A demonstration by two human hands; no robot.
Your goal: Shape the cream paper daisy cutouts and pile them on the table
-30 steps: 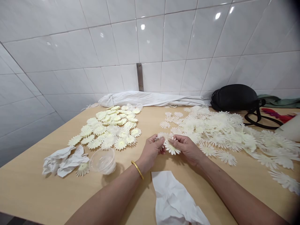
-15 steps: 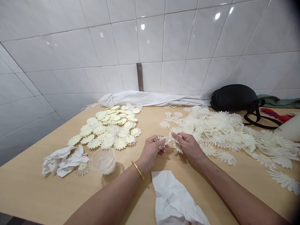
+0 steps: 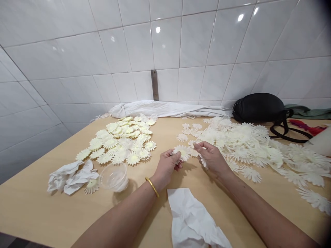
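The left hand point(image 3: 167, 166) is extended, a round cream-white petalled flower point(image 3: 183, 152) pinched between thumb and fingers above the wood-toned table point(image 3: 38, 215); beneath the curled fingers of the bent right hand point(image 3: 213, 160), white petals point(image 3: 203, 162) are held. Crumpled white paper point(image 3: 192, 218) is laid nearer. The flower's face is tilted upward.

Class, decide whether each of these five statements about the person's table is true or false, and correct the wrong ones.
1. The left hand holds a white flower. True.
2. The bracelet is on the right arm. False: the bracelet is on the left arm.
3. A black bag sits to the right of the white cloth. True.
4. The clear tub is right of the wrinkled paper sheet lying between the arms. False: the tub is left of that sheet.
5. The wall is covered with tiles. True.
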